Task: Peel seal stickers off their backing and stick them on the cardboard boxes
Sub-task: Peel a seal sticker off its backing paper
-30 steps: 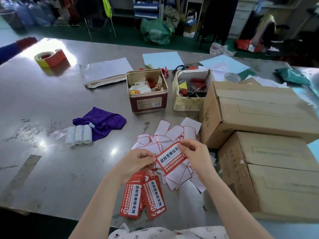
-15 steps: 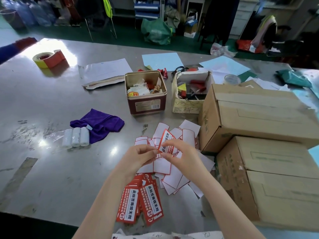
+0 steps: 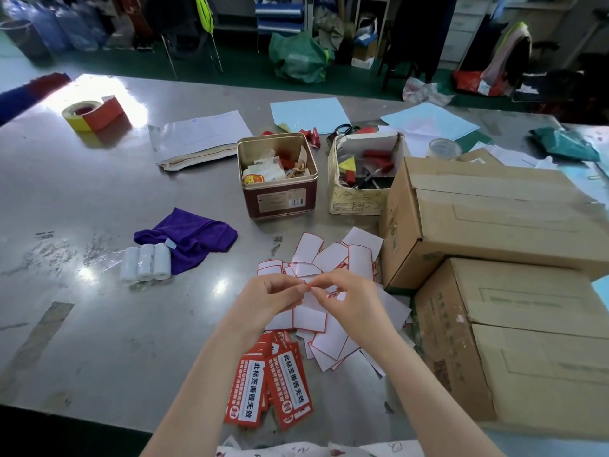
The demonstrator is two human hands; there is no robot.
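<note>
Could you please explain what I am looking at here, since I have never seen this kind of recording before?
There is no machine here: a person wears one camera on the head, looking forward and down at their own bare hands. The left hand and right hand meet over a metal table and pinch a small seal sticker between the fingertips; it is mostly hidden, so I cannot tell how far it is peeled. Under the hands lies a heap of white backing papers, and nearer the person a pile of unused red stickers. To the right stand two cardboard boxes, one in front of the other. Further back are a tin of odds and ends, a purple cloth and small white rolls.
</note>
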